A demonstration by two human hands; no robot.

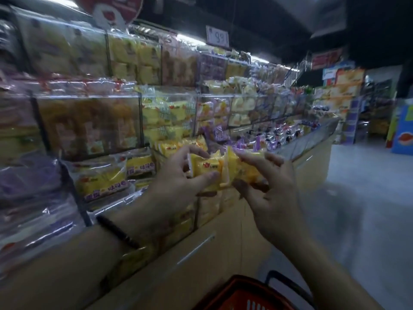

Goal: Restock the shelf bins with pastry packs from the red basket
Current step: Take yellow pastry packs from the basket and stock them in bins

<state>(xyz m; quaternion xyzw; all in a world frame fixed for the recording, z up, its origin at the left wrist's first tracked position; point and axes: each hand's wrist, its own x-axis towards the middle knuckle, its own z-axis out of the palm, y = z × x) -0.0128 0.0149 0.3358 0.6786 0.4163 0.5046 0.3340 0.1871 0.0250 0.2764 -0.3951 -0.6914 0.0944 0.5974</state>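
While both meet at the frame's centre, the left hand (176,182) pinches one yellow pastry pack (202,167) and the right hand (273,191) grips what seems a second pack (242,171), though blur hides the seam. Held just above the yellow-stocked shelf bin (207,209), they are probably being squared for placing. The red basket (243,295) waits at bottom centre.

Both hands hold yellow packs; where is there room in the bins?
Under the yellow packs that left hand and right hand grip, the low bin seems to have slack above its stacked packs. Upper bins and the purple-pack bin are crammed. Only the floor beside the red basket is bare.
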